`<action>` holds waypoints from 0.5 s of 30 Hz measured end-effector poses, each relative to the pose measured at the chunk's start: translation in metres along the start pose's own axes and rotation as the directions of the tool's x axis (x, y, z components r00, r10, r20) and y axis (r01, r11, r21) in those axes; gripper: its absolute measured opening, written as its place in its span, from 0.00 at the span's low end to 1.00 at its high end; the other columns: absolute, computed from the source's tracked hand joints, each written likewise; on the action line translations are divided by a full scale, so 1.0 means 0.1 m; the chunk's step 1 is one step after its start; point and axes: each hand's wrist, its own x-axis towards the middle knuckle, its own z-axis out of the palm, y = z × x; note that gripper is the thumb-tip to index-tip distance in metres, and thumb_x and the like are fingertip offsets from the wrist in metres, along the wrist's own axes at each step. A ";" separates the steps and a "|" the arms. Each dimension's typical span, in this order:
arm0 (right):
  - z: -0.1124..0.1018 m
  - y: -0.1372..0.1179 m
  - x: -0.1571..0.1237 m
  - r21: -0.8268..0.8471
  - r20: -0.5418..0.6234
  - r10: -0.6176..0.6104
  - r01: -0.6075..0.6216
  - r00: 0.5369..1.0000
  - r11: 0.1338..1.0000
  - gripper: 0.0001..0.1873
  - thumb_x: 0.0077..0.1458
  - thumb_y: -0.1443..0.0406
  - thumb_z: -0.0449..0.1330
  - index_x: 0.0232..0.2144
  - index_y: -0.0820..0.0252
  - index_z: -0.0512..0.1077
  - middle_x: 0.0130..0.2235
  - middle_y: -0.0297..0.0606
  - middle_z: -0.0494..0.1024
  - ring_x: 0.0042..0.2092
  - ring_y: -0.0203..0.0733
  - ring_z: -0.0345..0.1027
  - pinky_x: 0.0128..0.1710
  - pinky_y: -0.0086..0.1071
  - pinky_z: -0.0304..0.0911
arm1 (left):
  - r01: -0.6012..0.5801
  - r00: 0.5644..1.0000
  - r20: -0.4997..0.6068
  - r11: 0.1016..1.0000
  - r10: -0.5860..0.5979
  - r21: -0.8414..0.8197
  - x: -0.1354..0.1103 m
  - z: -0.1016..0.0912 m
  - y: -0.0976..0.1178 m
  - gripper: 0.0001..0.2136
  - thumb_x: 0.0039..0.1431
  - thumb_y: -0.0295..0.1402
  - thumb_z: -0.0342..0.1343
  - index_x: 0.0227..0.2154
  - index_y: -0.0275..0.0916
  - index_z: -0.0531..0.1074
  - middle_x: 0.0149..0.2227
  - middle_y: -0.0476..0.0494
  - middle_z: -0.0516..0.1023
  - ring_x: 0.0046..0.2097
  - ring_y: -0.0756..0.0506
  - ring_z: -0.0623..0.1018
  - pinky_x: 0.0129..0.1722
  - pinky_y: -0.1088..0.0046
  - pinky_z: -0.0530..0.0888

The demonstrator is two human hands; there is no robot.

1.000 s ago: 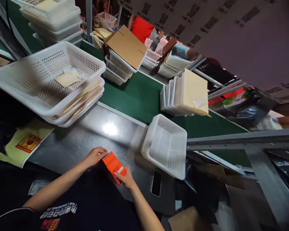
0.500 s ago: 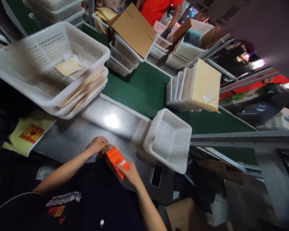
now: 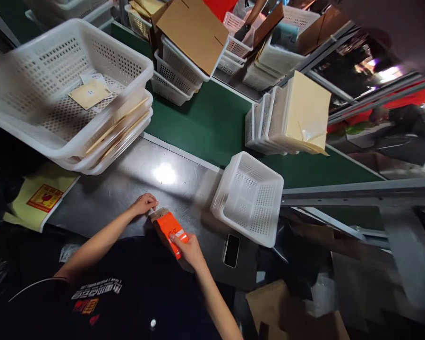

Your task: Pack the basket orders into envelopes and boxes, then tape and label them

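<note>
My right hand (image 3: 189, 249) grips a small box (image 3: 167, 224) by its lower end, with the thumb across its bright orange face. Dark writing and a pale strip show on that face, and the brown cardboard end points away from me. Just off that brown end, my left hand (image 3: 145, 204) is closed in a pinch. Something small and whitish seems to show at its fingertips, too small to name. Both hands are over the metal worktop (image 3: 127, 184).
White plastic baskets (image 3: 248, 203) are nested at the right, beside a phone (image 3: 231, 250). A larger basket stack (image 3: 116, 61) holding envelopes stands at left, near a yellow mailer (image 3: 42, 193). Behind runs a green conveyor (image 3: 198, 123) with more baskets; a co-worker's arm (image 3: 255, 13) reaches in beyond.
My left hand has come away from the box's brown end, which is now more exposed. My right hand keeps its grip. The view has shifted slightly.
</note>
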 end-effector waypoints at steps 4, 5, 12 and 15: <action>0.04 -0.06 0.10 -0.041 0.000 0.017 -0.016 1.000 0.999 0.26 0.48 0.44 0.66 0.19 0.58 0.67 0.19 0.30 0.64 0.23 0.33 0.52 0.24 0.30 0.47 | -0.019 0.997 0.079 0.999 0.021 -0.026 0.02 0.03 -0.15 0.23 0.57 0.52 0.60 0.15 0.41 0.75 0.29 0.41 0.78 0.43 0.40 0.79 0.51 0.63 0.75; 0.04 -0.07 0.12 -0.041 0.004 0.020 -0.020 1.000 0.999 0.26 0.48 0.45 0.66 0.18 0.58 0.67 0.19 0.30 0.64 0.23 0.33 0.52 0.24 0.30 0.47 | -0.022 0.997 0.077 0.999 0.025 -0.032 0.00 0.03 -0.18 0.24 0.58 0.53 0.58 0.16 0.41 0.74 0.29 0.41 0.78 0.43 0.40 0.79 0.51 0.62 0.75; -0.01 -0.03 0.15 -0.041 0.057 0.037 -0.035 0.998 0.999 0.25 0.48 0.46 0.68 0.19 0.59 0.69 0.19 0.30 0.66 0.23 0.33 0.55 0.24 0.29 0.49 | -0.018 0.999 -0.042 0.998 0.015 -0.055 -0.16 0.06 -0.31 0.26 0.65 0.55 0.49 0.19 0.41 0.71 0.40 0.38 0.78 0.48 0.40 0.76 0.56 0.62 0.72; 0.01 -0.03 0.16 -0.072 0.046 0.026 -0.022 0.999 0.997 0.26 0.49 0.45 0.67 0.19 0.59 0.69 0.18 0.29 0.65 0.23 0.33 0.54 0.23 0.29 0.48 | -0.005 0.999 -0.037 1.000 0.004 -0.028 -0.17 0.19 -0.34 0.26 0.64 0.54 0.52 0.18 0.40 0.72 0.37 0.40 0.77 0.46 0.41 0.77 0.54 0.63 0.72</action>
